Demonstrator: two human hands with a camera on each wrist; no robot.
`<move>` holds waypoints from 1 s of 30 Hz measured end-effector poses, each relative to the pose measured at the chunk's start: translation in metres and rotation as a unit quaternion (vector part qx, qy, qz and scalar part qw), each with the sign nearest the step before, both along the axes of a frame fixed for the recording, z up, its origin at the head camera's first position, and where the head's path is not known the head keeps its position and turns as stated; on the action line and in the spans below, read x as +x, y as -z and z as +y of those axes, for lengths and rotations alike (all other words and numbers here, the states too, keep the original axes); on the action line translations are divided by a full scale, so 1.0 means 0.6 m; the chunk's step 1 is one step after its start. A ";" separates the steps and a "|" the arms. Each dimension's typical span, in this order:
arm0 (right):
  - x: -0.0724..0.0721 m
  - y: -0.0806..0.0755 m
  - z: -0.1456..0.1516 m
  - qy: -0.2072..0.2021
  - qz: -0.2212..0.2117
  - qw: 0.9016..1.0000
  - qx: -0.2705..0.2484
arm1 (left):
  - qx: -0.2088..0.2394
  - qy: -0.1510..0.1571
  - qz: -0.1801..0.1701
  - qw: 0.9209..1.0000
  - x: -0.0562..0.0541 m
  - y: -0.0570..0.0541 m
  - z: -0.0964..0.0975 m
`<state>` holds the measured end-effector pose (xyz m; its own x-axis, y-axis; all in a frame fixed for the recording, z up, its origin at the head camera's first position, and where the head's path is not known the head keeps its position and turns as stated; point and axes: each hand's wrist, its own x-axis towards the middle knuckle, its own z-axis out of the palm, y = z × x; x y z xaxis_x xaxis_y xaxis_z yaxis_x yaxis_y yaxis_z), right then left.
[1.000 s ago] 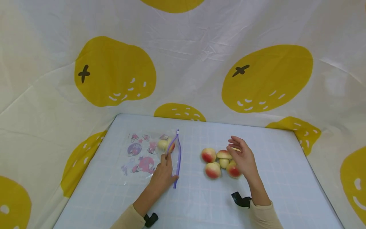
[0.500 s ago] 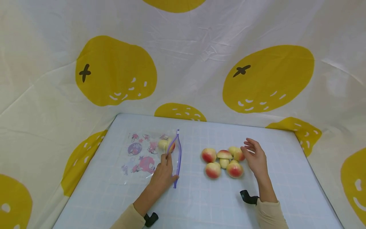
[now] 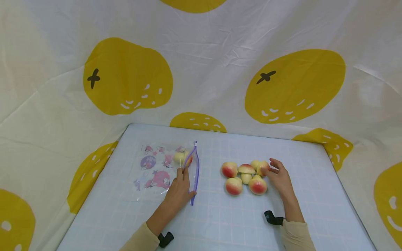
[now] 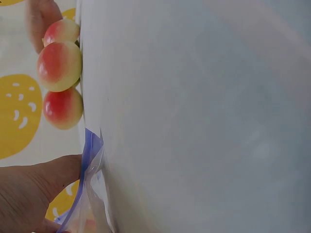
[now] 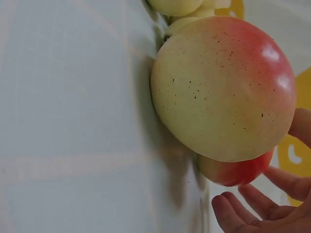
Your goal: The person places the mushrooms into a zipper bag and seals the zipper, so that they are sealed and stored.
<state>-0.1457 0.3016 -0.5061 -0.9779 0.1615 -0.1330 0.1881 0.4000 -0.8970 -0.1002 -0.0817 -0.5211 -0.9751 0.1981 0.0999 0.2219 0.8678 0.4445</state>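
Note:
A clear zip bag (image 3: 161, 180) with pink prints lies flat at the left, a cream and red toy mushroom (image 3: 179, 158) inside it near the mouth. My left hand (image 3: 179, 190) holds the bag's parted mouth; in the left wrist view, the thumb (image 4: 65, 170) meets the purple zip strip (image 4: 90, 148). To the right, my right hand (image 3: 281, 179) reaches around the far right toy mushroom (image 3: 260, 165), thumb at its cap. In the right wrist view, the fingers (image 5: 286, 183) spread loosely beside that mushroom (image 5: 240, 170), partly hidden behind a nearer one (image 5: 223, 92).
More toy mushrooms sit close together: one (image 3: 229, 169) at the left, one (image 3: 233, 186) in front, one (image 3: 246, 173) with its stem showing, and one (image 3: 258, 185) at the near right. The pale checked table (image 3: 216, 223) ends at a lemon-print cloth (image 3: 207, 87) behind.
My right hand has moved right from above the mushrooms, then down and slightly left to the far right one. The left hand and bag have stayed in place.

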 end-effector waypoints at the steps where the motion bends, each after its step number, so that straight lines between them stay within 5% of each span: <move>1: -0.001 0.002 0.000 -0.001 -0.006 1.000 -0.006 | -0.001 0.001 0.002 1.000 0.000 0.000 0.000; 30: -0.005 0.014 -0.002 0.031 -0.022 0.999 -0.008 | 0.003 -0.001 -0.003 1.000 -0.002 -0.001 0.000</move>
<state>-0.1485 0.3003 -0.5147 -0.9593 0.2196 -0.1778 0.2509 0.3728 -0.8934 -0.1011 -0.0816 -0.5206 -0.9762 0.1946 0.0958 0.2169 0.8656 0.4514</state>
